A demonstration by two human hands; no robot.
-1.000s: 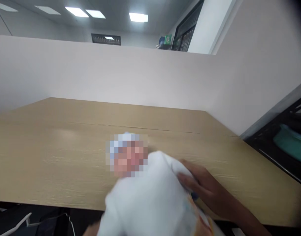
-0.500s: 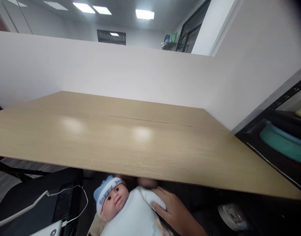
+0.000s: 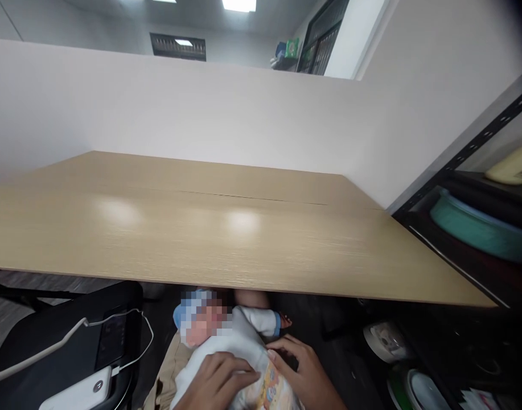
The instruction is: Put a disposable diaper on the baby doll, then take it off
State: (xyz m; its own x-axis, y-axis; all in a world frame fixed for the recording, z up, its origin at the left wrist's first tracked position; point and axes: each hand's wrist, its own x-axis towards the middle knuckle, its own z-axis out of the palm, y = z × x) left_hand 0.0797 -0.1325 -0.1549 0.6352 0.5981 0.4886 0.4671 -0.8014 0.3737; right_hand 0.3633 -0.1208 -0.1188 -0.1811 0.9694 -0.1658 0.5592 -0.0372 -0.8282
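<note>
A baby doll (image 3: 230, 341) in a white long-sleeved shirt with blue cuffs lies on its back across my lap, below the table edge. Its head wears a blue and white cap (image 3: 192, 307), and the face is blurred out. My left hand (image 3: 218, 378) lies over the doll's belly, its fingers bent together on the shirt. At the doll's other side, thumb and forefinger of my right hand (image 3: 303, 370) come together on the shirt's lower edge. Between the hands shows a colourful printed cloth (image 3: 269, 387) around the doll's lower body. One doll arm (image 3: 264, 322) sticks out to the right.
A wooden table (image 3: 243, 250) spans the view above my lap. On the left, a black chair (image 3: 38, 336) bears a phone (image 3: 111, 339) and a cabled white power bank (image 3: 79, 390). A shelf rack on the right holds a teal basin (image 3: 478, 228).
My left hand has come into view onto the doll's belly. My right hand has left the doll's arm, which now lies uncovered, and moved down to the shirt edge.
</note>
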